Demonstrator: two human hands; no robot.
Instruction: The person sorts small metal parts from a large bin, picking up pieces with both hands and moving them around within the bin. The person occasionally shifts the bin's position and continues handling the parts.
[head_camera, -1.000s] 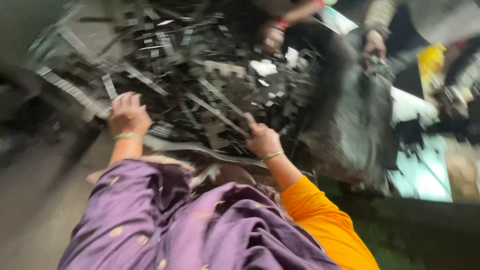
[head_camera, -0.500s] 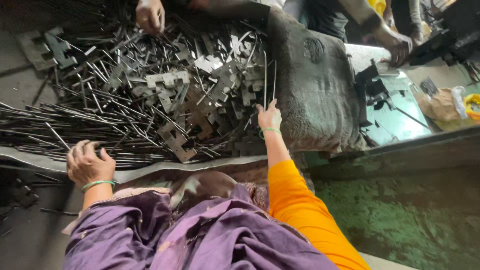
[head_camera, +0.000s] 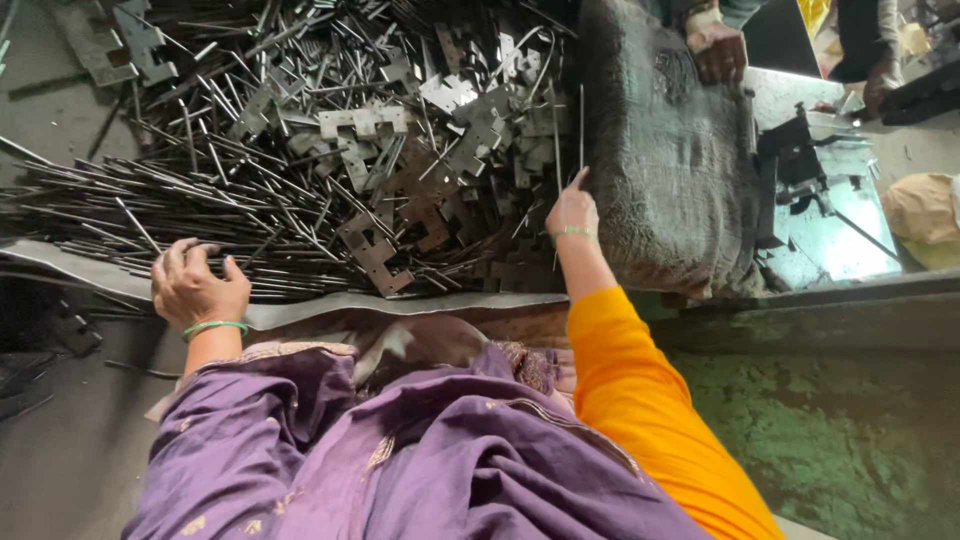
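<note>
Steel rods (head_camera: 150, 215) lie heaped at the left under the curled left hand (head_camera: 195, 288), notched plates (head_camera: 375, 250) piled mid-scene, while the right hand (head_camera: 572, 210) pinches one upright thin rod (head_camera: 581, 125) beside the grey sack (head_camera: 665, 150)

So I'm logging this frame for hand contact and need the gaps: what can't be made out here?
- Head view, left hand: the fingertips curl into the thin grey metal rods, so the grip is hidden.
- Right hand: it pinches one upright thin wire; the palm faces away.
- Another person's hand on the dark woven sack: the arm is cut off by the top edge.
</note>
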